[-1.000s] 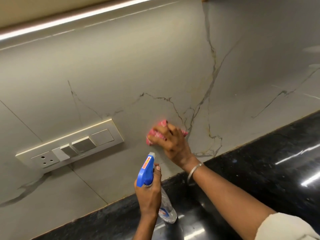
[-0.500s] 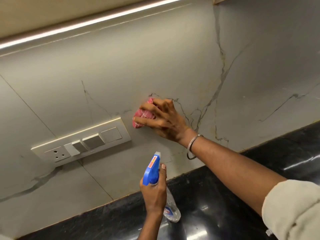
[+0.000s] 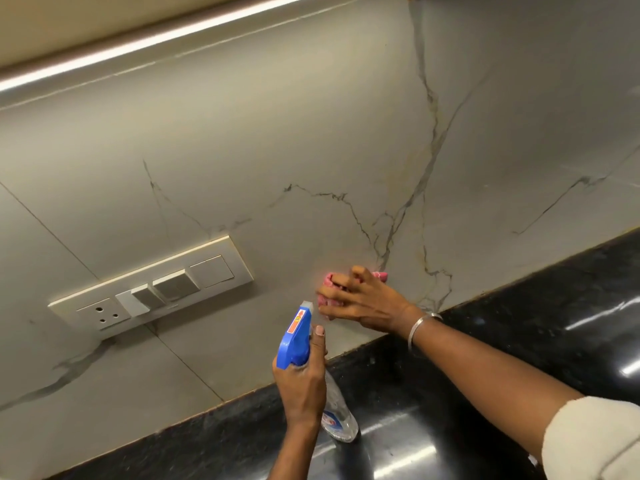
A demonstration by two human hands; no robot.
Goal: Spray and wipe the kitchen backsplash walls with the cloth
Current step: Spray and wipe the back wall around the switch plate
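Note:
The backsplash wall (image 3: 311, 133) is grey marble-look tile with dark veins. My right hand (image 3: 363, 301) presses a pink cloth (image 3: 327, 280) flat against the wall, low down and just above the counter edge; most of the cloth is hidden under my fingers. My left hand (image 3: 301, 379) grips a clear spray bottle (image 3: 337, 415) with a blue trigger head (image 3: 296, 336), held upright in front of the wall, nozzle toward the tile just left of the cloth.
A cream switch and socket plate (image 3: 152, 289) is fixed to the wall to the left of my hands. A glossy black stone counter (image 3: 502, 341) runs along the wall's base. A light strip (image 3: 138, 43) glows under the upper cabinet.
My right hand has swept the cloth down and to the right, from beside the switch plate's upper corner to near the counter edge. The left hand keeps the bottle about where it was.

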